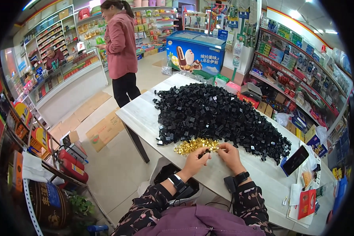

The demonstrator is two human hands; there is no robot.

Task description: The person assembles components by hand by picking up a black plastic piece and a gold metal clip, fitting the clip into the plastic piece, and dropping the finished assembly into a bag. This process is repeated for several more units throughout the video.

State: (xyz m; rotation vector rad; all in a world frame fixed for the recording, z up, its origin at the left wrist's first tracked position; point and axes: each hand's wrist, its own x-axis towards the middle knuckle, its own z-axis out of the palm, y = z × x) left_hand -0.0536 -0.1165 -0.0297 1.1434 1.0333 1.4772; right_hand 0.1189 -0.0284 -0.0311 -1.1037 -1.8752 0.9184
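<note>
On the light table (139,108) in front of me lies a large heap of small black plastic parts (212,114). A smaller pile of shiny gold-coloured metal pieces (190,146) sits at its near edge. My left hand (193,163) is closed around a small black plastic part (204,153), just in front of the gold pieces. Close by on the right, my right hand (230,158) has its thumb and fingers pinched together beside the gold pile. Whatever is between those fingertips is too small to make out. The two hands are slightly apart.
A phone (295,160) leans on a stand at the table's right, near a red packet (306,203) and plastic bags. Below the near edge is a dark-lined bin (166,173). A person in a pink shirt (121,39) stands beyond the table; a chest freezer (194,55) is behind it.
</note>
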